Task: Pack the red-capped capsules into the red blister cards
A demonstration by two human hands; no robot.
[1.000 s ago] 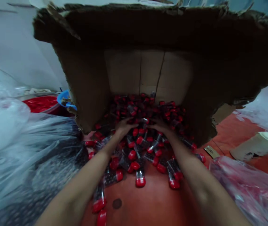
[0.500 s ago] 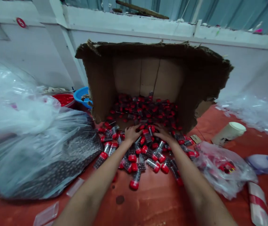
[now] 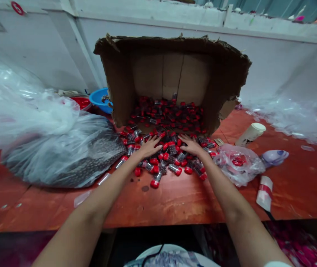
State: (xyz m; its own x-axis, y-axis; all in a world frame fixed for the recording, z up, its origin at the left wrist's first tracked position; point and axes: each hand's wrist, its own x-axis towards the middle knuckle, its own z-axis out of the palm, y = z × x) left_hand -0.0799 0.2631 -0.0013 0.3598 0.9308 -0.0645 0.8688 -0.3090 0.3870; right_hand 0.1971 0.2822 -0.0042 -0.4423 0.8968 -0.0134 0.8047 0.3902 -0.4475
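Note:
Many small clear bottles with red caps (image 3: 175, 169) lie heaped on the red table, dark beads or pellets showing inside some. The heap runs back into a torn cardboard box (image 3: 119, 81) lying on its side, its opening toward me. My left hand (image 3: 149, 147) rests on the left part of the heap, palm down with fingers spread. On the right part my right hand (image 3: 191, 145) lies the same way, fingers apart and pointing toward the box. Bottles lie between both hands, and neither hand is closed around one.
Left of the heap lies a large clear plastic bag (image 3: 91, 148) with dark dotted contents. Behind it stands a blue basin (image 3: 100, 100). To the right are a crumpled plastic bag (image 3: 240, 165), a pale cup (image 3: 250, 134) and a white-and-red roll (image 3: 264, 193). The table's front edge (image 3: 175, 224) is near me.
My view has tilted down and back, bringing the table's front edge into sight. Both hands remain on the heap, now with fingers more spread and visible.

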